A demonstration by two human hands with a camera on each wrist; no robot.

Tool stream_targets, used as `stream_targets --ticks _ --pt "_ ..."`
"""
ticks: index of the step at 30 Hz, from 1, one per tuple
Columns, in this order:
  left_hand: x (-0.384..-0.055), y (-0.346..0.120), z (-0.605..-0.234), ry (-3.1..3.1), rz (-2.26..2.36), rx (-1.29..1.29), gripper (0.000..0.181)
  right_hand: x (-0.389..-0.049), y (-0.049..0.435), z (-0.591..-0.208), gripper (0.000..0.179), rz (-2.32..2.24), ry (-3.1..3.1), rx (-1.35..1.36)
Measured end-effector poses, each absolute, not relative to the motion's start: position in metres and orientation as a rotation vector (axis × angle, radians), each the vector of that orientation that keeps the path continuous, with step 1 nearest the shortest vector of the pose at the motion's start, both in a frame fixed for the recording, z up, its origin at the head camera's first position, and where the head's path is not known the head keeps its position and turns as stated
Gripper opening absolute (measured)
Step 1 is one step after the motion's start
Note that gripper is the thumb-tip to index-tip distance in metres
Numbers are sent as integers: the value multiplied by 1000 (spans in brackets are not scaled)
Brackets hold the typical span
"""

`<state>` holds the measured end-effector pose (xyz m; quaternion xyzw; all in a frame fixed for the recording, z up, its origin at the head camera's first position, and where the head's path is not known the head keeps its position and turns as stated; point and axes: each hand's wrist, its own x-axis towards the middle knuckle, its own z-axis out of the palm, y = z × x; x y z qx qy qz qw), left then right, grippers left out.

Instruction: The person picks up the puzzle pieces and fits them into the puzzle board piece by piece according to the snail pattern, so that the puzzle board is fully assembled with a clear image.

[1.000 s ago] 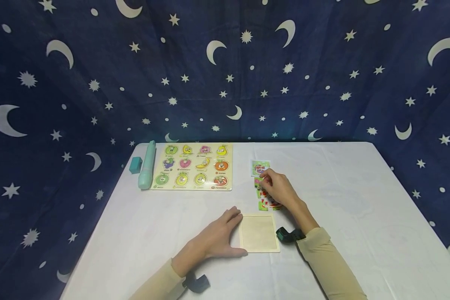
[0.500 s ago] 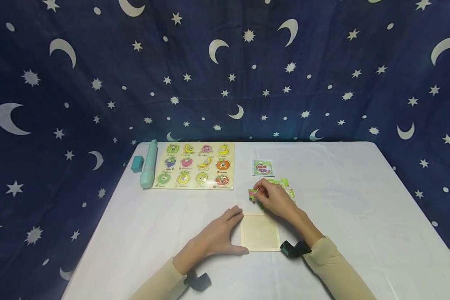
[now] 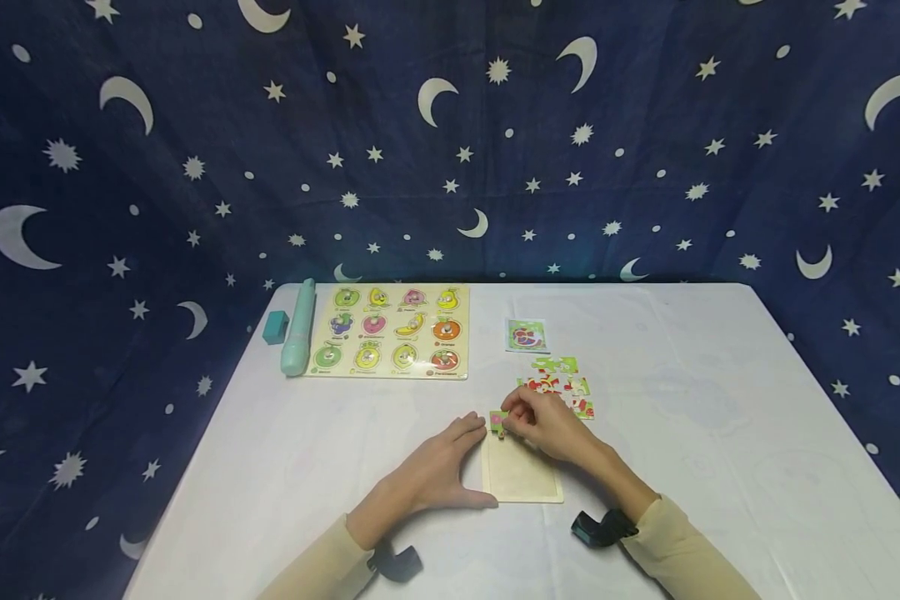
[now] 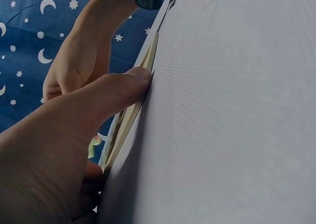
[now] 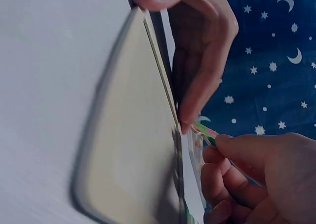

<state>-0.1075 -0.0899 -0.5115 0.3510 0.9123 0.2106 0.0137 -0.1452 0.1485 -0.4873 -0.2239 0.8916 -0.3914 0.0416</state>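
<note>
A shallow square wooden puzzle tray lies flat on the white table. My left hand holds its left side, thumb at the near corner and fingers at the far one; the left wrist view shows the thumb against the near edge. Between thumb and fingertips, my right hand pinches a green jigsaw piece with a pink patch. That piece is over the tray's far left corner, tilted in the right wrist view. Loose red and green jigsaw pieces lie just beyond the tray, partly hidden by the right hand.
A small picture puzzle lies behind the loose pieces. Toward the back left are a fruit peg board, a mint-green wand-shaped object and a teal block. A dark cloth with moons and stars hangs behind the table.
My right hand has taken a green jigsaw piece from the pile and carried it toward me, to the tray's far left corner. The left hand stays at the tray.
</note>
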Motion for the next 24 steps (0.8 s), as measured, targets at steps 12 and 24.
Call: stream_targets --ticks 12,24 --pt "-108 -88 -510 2787 778 1026 88 -137 146 -494 11 -1153 2615 -639" --pt "-107 -89 -512 2850 689 1119 85 -138 149 -492 17 -1033 2644 -772"
